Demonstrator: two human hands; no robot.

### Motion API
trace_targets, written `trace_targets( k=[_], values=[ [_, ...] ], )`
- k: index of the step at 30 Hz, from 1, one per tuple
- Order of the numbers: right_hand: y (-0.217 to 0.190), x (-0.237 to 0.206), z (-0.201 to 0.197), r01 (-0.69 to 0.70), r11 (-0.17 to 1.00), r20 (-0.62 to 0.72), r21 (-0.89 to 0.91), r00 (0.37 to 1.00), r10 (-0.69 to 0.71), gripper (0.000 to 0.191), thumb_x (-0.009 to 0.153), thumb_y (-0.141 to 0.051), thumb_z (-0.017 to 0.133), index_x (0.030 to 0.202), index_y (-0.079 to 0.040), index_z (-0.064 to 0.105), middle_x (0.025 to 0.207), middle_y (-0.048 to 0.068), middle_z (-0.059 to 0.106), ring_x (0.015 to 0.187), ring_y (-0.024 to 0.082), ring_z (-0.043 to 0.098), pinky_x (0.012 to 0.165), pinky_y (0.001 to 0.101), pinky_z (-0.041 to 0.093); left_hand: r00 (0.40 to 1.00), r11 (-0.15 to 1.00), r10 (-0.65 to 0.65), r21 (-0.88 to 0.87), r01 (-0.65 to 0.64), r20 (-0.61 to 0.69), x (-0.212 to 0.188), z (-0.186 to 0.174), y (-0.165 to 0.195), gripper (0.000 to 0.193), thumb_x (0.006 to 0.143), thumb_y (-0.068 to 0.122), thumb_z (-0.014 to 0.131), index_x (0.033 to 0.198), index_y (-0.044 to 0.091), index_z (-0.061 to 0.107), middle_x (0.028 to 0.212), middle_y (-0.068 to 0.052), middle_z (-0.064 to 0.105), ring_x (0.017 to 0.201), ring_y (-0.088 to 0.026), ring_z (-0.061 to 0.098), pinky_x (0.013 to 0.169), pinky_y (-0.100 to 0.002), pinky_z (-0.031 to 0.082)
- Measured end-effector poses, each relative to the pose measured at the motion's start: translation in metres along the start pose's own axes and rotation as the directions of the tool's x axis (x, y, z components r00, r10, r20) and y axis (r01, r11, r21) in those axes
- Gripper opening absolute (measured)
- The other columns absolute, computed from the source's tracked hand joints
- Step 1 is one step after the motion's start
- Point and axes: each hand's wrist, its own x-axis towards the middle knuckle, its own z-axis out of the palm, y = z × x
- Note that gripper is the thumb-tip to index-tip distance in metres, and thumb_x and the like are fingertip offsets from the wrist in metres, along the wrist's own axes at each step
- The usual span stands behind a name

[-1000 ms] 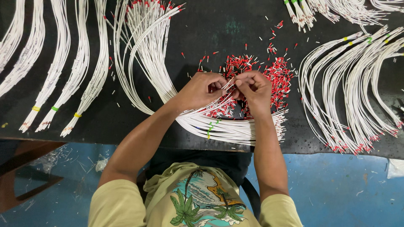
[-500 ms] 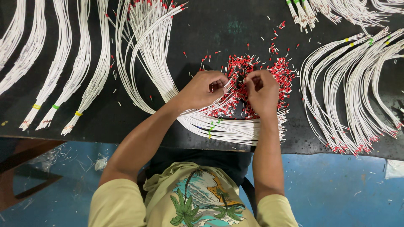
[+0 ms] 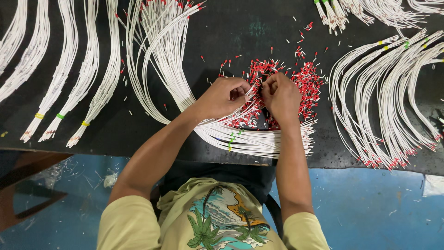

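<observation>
Left hand (image 3: 225, 96) and right hand (image 3: 280, 95) are meeting at frame centre over the red ferrule pile (image 3: 307, 83), fingers pinching together on a white wire end (image 3: 252, 92). The curved white wire bundle (image 3: 240, 139) is lying beneath both wrists on the black table (image 3: 231, 32); banded bundles (image 3: 69, 83) are resting at upper left.

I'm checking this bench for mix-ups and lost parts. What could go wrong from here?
1. The pile of small red caps lies loose on the black table, with strays scattered beyond it; a sweep of the right hand may scatter more.
2. The left hand and forearm rest across the curved white wire bundle, so a pull might drag or tangle it.
3. Both hands hide the spot they work on, so a poorly seated cap may go unnoticed.
</observation>
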Motion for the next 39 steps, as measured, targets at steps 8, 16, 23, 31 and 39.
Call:
trace_targets(
  k=[8,16,23,31,39],
  values=[
    [0.006,-0.004,-0.001,-0.091,0.7,0.008,0.708,0.993,0.121,0.009,0.096,0.002,0.064,0.094,-0.005,0.06,0.081,0.002,0.068,0.064,0.006,0.059,0.055,0.0242,0.046,1.0,1.0,-0.02,0.01,0.019,0.018,0.002,-0.001,-0.002,0.016,0.087,0.012,0.077,0.096,0.002,0.067,0.078,-0.004,0.07,0.067,-0.012,0.066,0.063,-0.029,0.054],
    [0.007,-0.01,0.003,-0.229,0.417,0.184,0.879,0.972,0.145,0.011,0.1,0.005,0.064,0.11,0.001,0.068,0.089,0.004,0.069,0.073,0.01,0.066,0.06,0.0237,0.054,1.0,1.0,0.01,-0.014,-0.01,0.012,0.001,-0.002,0.001,0.013,0.088,0.009,0.077,0.095,0.002,0.068,0.079,-0.005,0.069,0.07,-0.013,0.066,0.065,-0.028,0.055],
    [0.01,-0.012,0.004,-0.132,0.449,0.121,0.884,0.991,0.053,0.01,0.105,0.006,0.064,0.111,0.005,0.072,0.102,0.012,0.073,0.079,0.015,0.07,0.062,0.0281,0.056,0.999,0.999,0.034,-0.02,-0.034,-0.003,0.001,-0.002,0.004,0.012,0.089,0.008,0.076,0.096,0.002,0.069,0.08,-0.005,0.069,0.071,-0.013,0.065,0.066,-0.028,0.054],
    [0.005,-0.011,0.002,-0.166,0.404,0.142,0.9,0.986,0.09,0.013,0.1,0.007,0.064,0.109,0.003,0.071,0.097,0.013,0.076,0.072,0.016,0.071,0.06,0.0278,0.056,0.999,0.998,0.053,-0.034,-0.054,-0.01,0.002,-0.003,0.006,0.011,0.089,0.007,0.076,0.095,0.002,0.068,0.078,-0.005,0.069,0.069,-0.013,0.066,0.065,-0.028,0.054],
    [0.004,-0.012,0.001,-0.159,0.411,0.149,0.898,0.987,0.057,0.013,0.101,0.006,0.064,0.11,0.002,0.072,0.098,0.011,0.075,0.075,0.015,0.071,0.062,0.0276,0.057,0.999,0.998,0.052,-0.026,-0.052,-0.009,0.002,-0.003,0.009,0.01,0.089,0.006,0.076,0.095,0.002,0.069,0.078,-0.006,0.07,0.069,-0.014,0.066,0.065,-0.029,0.054]
  ],
)
